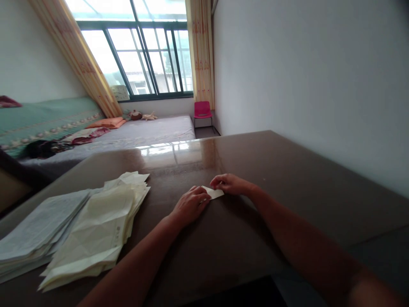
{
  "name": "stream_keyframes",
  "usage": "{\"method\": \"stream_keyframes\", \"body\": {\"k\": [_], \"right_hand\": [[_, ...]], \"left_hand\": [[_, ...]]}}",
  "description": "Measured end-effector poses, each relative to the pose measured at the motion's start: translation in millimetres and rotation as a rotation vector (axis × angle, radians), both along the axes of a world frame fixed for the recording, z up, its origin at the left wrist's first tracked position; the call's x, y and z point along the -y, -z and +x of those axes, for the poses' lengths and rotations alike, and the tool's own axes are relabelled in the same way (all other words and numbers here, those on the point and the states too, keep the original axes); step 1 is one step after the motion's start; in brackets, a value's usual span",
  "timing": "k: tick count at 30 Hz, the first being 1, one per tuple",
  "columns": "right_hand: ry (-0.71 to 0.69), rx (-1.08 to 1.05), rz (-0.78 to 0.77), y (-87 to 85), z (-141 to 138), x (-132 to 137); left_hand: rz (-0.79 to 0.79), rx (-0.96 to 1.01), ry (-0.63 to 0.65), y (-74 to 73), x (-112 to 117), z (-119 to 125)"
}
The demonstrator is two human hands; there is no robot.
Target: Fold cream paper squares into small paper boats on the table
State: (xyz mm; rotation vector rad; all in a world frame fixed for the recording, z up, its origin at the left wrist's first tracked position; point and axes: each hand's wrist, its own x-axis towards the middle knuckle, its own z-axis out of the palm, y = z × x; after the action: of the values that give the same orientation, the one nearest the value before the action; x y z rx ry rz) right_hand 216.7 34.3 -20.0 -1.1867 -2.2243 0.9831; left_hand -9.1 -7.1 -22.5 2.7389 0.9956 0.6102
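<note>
A small folded piece of pale paper (213,192) lies on the dark glossy table (287,179), between my two hands. My left hand (190,205) rests palm down on the paper's left part, fingers curled together and pressing it flat. My right hand (228,183) pinches the paper's far right edge with bent fingers. Most of the paper is covered by my hands.
To the left on the table lies a stack of cream sheets (99,230) overlapping a stack of greyish printed sheets (38,230). Beyond the table are a bed (134,134), a pink chair (203,110) and a window (143,55). A white wall runs along the right.
</note>
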Motion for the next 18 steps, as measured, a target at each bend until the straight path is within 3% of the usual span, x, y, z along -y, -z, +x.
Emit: {"method": "stream_keyframes", "body": {"k": [2, 5, 11, 18], "right_hand": [[0.068, 0.029, -0.093, -2.5, 6.7, -2.9], [0.026, 0.059, -0.178, -5.8, 14.4, -4.8], [-0.148, 0.073, -0.139, -10.4, 16.6, -3.2], [-0.223, 0.059, -0.195, -15.3, 24.8, -3.4]], "left_hand": [[0.010, -0.030, -0.024, 1.8, -0.4, 1.3], [0.027, -0.060, -0.067, 3.7, -1.6, 2.4], [0.049, -0.095, -0.163, 4.3, 1.1, 6.8], [0.028, -0.128, -0.129, 0.5, 2.6, 9.5]]}}
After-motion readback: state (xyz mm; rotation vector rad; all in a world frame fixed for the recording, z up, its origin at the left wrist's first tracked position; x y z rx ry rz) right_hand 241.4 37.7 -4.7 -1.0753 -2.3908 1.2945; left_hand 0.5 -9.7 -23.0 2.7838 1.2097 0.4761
